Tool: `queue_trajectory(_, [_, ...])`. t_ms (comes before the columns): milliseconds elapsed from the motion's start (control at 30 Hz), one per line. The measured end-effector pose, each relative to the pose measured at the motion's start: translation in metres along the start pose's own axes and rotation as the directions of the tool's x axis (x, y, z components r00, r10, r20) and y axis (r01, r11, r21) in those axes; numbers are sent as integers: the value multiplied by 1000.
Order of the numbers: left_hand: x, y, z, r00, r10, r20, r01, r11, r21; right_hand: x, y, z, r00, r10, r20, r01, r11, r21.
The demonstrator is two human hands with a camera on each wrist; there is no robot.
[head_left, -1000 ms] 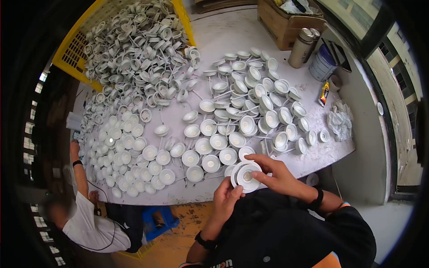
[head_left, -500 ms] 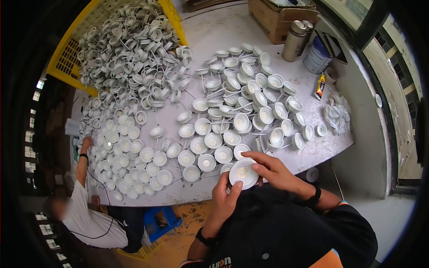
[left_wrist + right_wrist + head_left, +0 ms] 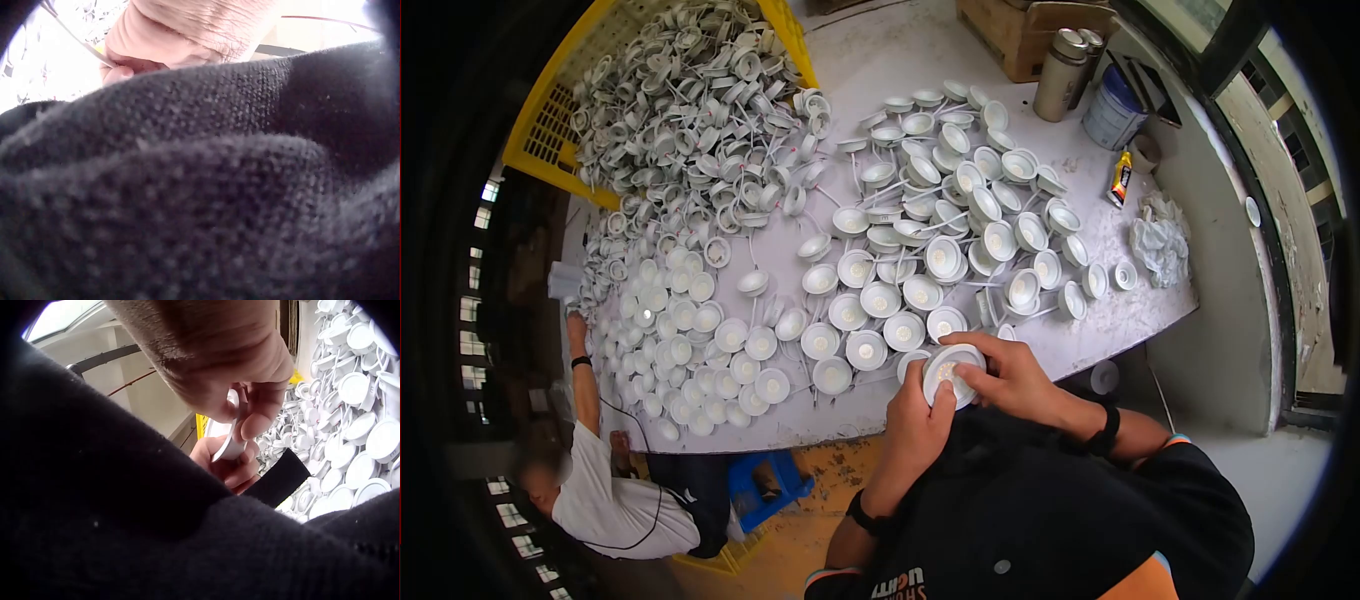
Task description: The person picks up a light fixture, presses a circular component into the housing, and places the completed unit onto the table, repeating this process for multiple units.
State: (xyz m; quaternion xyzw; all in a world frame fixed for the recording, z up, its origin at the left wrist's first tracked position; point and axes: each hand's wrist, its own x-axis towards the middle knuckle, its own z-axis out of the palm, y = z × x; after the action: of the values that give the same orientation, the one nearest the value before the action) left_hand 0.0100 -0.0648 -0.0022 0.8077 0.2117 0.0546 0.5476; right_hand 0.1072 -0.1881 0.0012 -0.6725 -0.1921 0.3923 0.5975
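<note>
White fixture (image 3: 954, 375) in two-handed grip (image 3: 918, 430).

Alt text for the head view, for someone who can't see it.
Left hand and right hand hold a round white light fitting near the edge of the table. Similar fittings spread across it beside a heaped yellow crate; another person is at far left.

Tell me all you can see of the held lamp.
The lamp is round and white, perhaps plastic, with a rim, sunken dish and yellowish dots in the middle. The left hand and right hand grip it near the table, dish facing up, both thumbs over its front; its back is mostly hidden.
</note>
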Motion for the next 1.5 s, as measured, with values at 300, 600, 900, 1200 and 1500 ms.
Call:
queue_trajectory(300, [-2,-11,-4,999,-39,-21,32,965,-260,5,3,-2,986,53,157,-105,934,341])
queue_trajectory(600, [-13,-19,-24,987,-67,-148,58,996,-63,22,8,29,971,51,234,-101,973,208])
queue_trajectory(900, [-14,-22,-34,988,-139,-64,133,987,-87,21,15,43,982,77,172,-109,977,181])
queue_trajectory(1200, [-13,-55,-42,987,-158,-33,136,927,-350,35,29,49,966,173,194,-209,960,187])
queue_trajectory(1500, [7,-194,-118,737,-535,-413,163,734,-659,51,29,50,974,186,129,-213,944,251])
